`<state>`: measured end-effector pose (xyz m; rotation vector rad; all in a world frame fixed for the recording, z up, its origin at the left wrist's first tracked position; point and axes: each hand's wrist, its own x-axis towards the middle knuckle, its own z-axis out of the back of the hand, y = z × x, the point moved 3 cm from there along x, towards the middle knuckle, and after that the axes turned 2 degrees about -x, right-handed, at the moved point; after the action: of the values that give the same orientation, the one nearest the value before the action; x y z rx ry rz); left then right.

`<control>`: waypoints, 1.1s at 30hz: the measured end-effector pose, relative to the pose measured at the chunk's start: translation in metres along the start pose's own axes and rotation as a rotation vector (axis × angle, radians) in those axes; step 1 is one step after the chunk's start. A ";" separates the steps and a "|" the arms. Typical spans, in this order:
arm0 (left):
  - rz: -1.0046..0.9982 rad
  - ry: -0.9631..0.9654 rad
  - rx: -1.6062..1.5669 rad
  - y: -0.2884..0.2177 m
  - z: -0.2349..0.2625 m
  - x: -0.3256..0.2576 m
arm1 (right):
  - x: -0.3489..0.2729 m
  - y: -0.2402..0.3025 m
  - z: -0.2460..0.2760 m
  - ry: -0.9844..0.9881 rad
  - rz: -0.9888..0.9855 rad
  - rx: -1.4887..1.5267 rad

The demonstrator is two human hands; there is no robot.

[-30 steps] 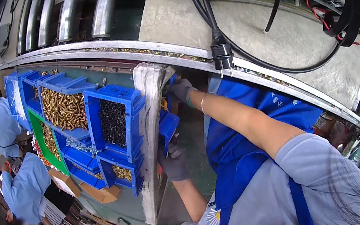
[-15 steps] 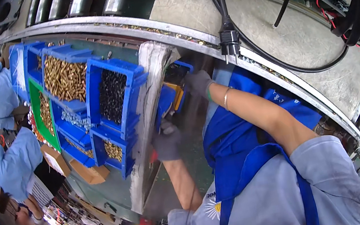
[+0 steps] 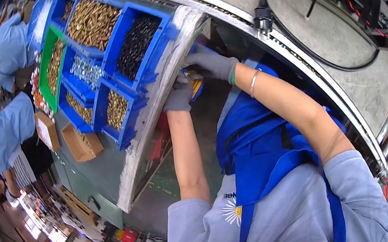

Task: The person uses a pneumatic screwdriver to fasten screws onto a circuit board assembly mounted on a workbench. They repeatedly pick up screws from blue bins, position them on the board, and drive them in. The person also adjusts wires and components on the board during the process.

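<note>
Both my hands wear grey gloves and meet at the edge of the worn, whitish board [image 3: 151,128]. My left hand [image 3: 178,96] has its fingers curled up close to that edge. From the right, my right hand [image 3: 215,65] reaches across with bent fingers, their tips near those of the left. Whatever the fingers pinch is hidden by the gloves. Just beside both hands, a yellow and blue piece [image 3: 197,88], perhaps a bin rim, shows in part. Part of another blue edge [image 3: 198,48] appears behind the right hand.
Left of the board stand a blue bin of black screws [image 3: 140,45], a bin of brass-coloured pieces [image 3: 93,24], a green bin [image 3: 49,76] and small cardboard boxes [image 3: 82,142]. A power plug [image 3: 263,19] hangs over the metal rail. Two people in blue work farther left.
My left hand has moved up to join the right hand at the board's edge; earlier they were apart. The view has shifted, so the bins sit higher and tilt more.
</note>
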<state>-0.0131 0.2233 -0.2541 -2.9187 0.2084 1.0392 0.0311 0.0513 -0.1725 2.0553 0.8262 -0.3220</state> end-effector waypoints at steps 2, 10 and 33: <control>-0.174 -0.240 0.142 -0.003 0.007 0.002 | 0.003 -0.010 0.008 -0.058 -0.067 0.041; -0.074 -0.271 0.465 0.077 -0.039 -0.017 | 0.054 -0.021 0.063 -0.226 -0.202 -0.120; -0.715 -0.119 2.366 0.020 0.012 -0.039 | 0.077 -0.013 0.053 0.322 0.438 -1.999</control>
<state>-0.0534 0.2088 -0.2385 -0.5992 0.1358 0.1765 0.0845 0.0472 -0.2509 0.2839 0.3838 0.8305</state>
